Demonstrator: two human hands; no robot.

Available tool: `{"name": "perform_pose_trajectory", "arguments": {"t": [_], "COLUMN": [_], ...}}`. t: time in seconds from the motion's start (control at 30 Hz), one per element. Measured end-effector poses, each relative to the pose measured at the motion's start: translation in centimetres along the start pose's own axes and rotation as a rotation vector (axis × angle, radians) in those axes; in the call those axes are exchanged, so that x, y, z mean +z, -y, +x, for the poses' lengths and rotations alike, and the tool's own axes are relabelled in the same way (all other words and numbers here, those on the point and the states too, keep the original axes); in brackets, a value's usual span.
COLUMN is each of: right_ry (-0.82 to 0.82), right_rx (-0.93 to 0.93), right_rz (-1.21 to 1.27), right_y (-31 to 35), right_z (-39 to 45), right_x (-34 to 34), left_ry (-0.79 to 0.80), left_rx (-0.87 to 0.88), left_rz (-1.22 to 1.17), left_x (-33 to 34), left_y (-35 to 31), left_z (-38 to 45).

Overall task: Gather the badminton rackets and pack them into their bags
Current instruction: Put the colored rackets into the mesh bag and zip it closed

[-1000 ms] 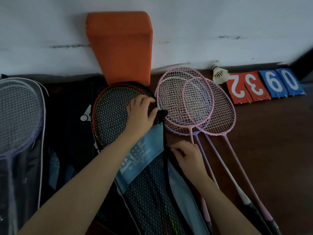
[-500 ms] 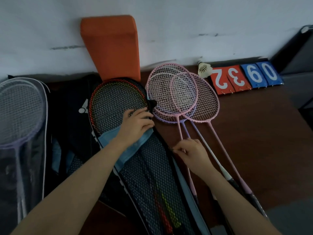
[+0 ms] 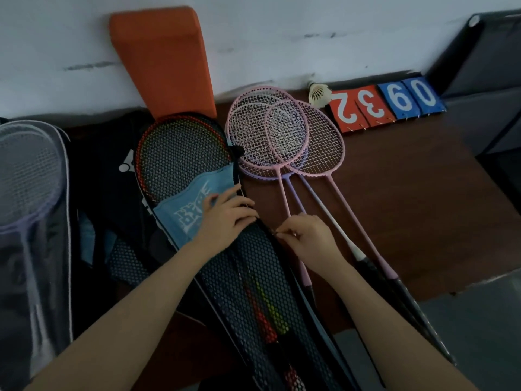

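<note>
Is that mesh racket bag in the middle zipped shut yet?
Not fully. The mesh bag gapes along its right edge near the head, where the right hand pinches something small, seemingly the zip pull, while the left hand presses the cover flat.

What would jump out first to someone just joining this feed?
Probably the two hands at centre: the left hand rests on the mesh bag holding rackets, and the right hand pinches something small at its edge. Next, the pink rackets lie loose beside the bag, and an orange block leans on the wall behind.
</note>
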State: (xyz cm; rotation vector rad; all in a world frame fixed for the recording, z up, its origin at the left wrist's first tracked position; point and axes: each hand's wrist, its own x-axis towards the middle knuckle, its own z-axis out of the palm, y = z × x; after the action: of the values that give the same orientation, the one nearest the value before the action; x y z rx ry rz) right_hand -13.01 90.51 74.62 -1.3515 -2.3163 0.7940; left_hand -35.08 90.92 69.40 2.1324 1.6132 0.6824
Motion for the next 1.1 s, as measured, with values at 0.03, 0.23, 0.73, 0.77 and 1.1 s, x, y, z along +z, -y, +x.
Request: {"name": "perform_pose_trajectory", "arguments": {"t": [0.03,0.23,0.73,0.77,1.1], "right_ry": [0.008,0.144,0.033,0.025,0.116], "right_rx": [-0.017,-0.003,-0.103,-0.106,0.078], "right_rz": [-0.010,0.030,0.189,0.191,0.261], "right_y": [-0.3,-3.1,-2.9,-3.0,-5.6], "right_z": [-0.5,-5.2,-8.2,-8.4,-14.9], "right_x": [-0.3,-2.2,-2.4,-2.5,-2.7], "left_ry": [-0.009,-0.162,-0.047,-0.073,-0.060], "left_rx": [-0.021,-0.160,-0.058,-0.051,-0.238], "left_rz": [-0.002,0.181,0.277,0.307,0.201], "left_x": [0.0,1.7,3.0,2.9,4.3], "left_y": [-0.2,-2.2,-10.6,-10.8,-10.1], "left_z": [0.2,-0.5,-6.1,-5.8,-5.6]}}
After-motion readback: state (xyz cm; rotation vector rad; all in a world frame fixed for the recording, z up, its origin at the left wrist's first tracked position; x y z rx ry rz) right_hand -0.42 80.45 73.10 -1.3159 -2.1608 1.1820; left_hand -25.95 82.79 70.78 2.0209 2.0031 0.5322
